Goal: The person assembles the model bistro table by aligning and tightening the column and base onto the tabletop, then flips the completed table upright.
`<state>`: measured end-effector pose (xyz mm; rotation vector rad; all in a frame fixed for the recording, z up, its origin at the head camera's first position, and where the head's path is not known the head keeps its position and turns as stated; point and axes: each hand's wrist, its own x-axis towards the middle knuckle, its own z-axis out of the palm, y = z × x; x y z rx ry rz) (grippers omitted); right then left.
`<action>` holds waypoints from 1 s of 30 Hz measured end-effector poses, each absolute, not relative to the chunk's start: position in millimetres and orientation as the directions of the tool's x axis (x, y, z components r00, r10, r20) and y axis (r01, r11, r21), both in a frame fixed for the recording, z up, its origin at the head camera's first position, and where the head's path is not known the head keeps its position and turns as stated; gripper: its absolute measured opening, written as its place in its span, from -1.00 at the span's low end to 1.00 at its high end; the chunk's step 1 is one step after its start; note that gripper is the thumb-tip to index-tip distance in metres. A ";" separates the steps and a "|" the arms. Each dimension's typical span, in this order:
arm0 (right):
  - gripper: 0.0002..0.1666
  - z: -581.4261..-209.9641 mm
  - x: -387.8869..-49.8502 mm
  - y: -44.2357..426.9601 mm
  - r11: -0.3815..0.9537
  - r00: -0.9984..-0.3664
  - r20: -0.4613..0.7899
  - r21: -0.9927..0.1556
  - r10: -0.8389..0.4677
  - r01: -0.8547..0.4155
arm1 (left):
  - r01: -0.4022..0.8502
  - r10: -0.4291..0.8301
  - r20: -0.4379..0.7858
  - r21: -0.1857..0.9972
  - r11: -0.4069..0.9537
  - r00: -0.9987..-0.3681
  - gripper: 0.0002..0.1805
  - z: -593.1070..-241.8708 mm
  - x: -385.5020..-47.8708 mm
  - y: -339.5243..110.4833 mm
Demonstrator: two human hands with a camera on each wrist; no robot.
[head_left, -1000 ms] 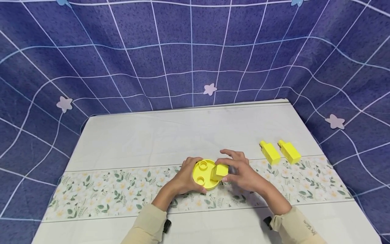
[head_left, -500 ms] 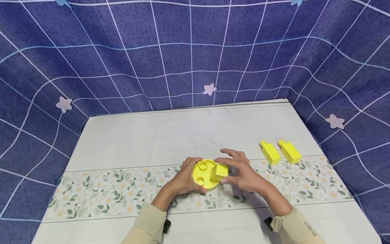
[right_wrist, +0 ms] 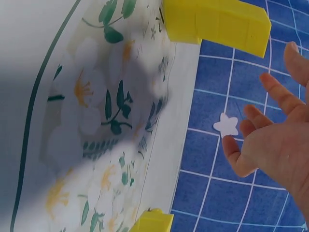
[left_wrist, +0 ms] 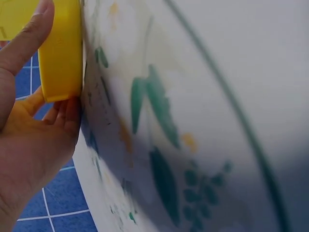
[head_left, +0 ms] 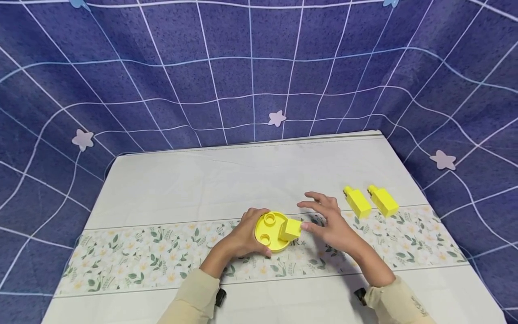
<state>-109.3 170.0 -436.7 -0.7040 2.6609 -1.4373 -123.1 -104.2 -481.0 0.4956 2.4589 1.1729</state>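
Yellow plastic round base, flat on desk about midway between left and right edges, over floral band. Held by left hand, fingers curled round left rim, thumb on near side; probably to stop sliding or turning under a push from the right. Far ring and near ring both unfilled; grip outside rim, likely to leave both reachable. Upright on right part of base: yellow block, lower end hidden; can't tell how firmly seated. Just right of block: right hand, fingers spread and loosely bent, pinching nothing; gap to block visible from right wrist. Nearer right edge: left spare block and right spare block, lying side by side, apart, pegs toward far edge; probably laid that way for easy reach by right hand.

Room: widest toward left edge; decent between base and far edge, limited by curtain close behind. Tightest around right rim, between block and right thumb. Near edge of desk not in view.
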 end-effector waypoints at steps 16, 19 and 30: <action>-0.62 -436.8 -113.0 191.7 0.507 -0.953 0.205 -0.811 -0.222 -0.293 | 0.162 0.462 -0.160 0.797 0.581 -0.872 0.36 -488.2 -117.8 -100.4; -0.64 -436.4 -113.8 195.2 0.514 -0.956 0.213 -0.808 -0.201 -0.288 | 0.190 0.458 -0.122 0.794 0.577 -0.880 0.35 -490.5 -114.9 -97.8; -0.71 -433.0 -114.8 203.4 0.531 -0.964 0.227 -0.804 -0.140 -0.266 | 0.294 0.515 -0.086 0.736 0.609 -0.853 0.22 -485.5 -124.6 -97.9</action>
